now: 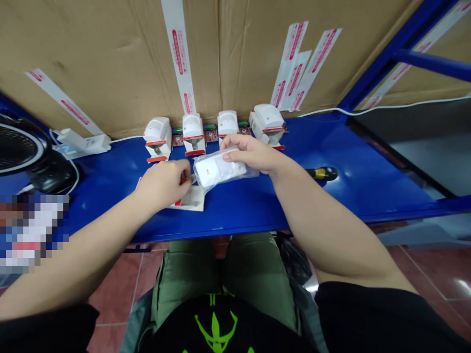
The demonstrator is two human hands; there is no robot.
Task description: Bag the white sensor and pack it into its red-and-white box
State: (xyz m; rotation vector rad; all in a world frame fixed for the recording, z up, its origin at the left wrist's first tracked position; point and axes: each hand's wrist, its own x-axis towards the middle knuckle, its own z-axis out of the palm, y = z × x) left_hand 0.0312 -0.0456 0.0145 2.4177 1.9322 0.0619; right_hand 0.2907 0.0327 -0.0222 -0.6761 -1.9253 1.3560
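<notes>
My right hand is closed on a white motion sensor in a clear plastic bag, held above the front of the blue table. Left of it, my left hand has its fingers curled into a pinch close to the bag's left end. What lies between those fingertips is hidden. Under my left hand lies an open white-and-red carton, partly covered by the hand.
Several small cartons topped with white sensors, one a sensor, line the back of the blue table against cardboard. A black fan stands left beside a white power strip. A black-and-yellow tool handle lies right.
</notes>
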